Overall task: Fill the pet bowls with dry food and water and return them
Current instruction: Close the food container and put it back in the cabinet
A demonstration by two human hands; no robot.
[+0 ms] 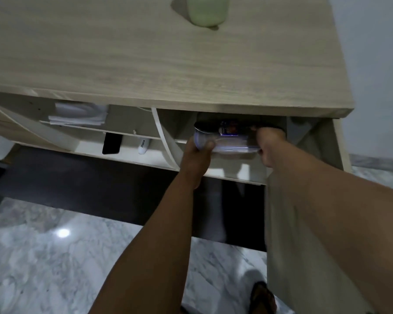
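Both hands' fingers grip a clear container [227,141] in the cabinet [191,64]; contents unclear.

One head-worn wide-angle view, directed steeply downward and forward at close range over the front edge of the tabletop [168,64].

- Clear plastic container [225,141], between the fingers of both hands, is showing a blue-and-orange label.
- Wooden cabinet top [145,53] above the fingers is showing pale beige grain.
- Pale green object [207,10] is sitting beyond.
- Floor [43,257] is showing grey-white marbling.
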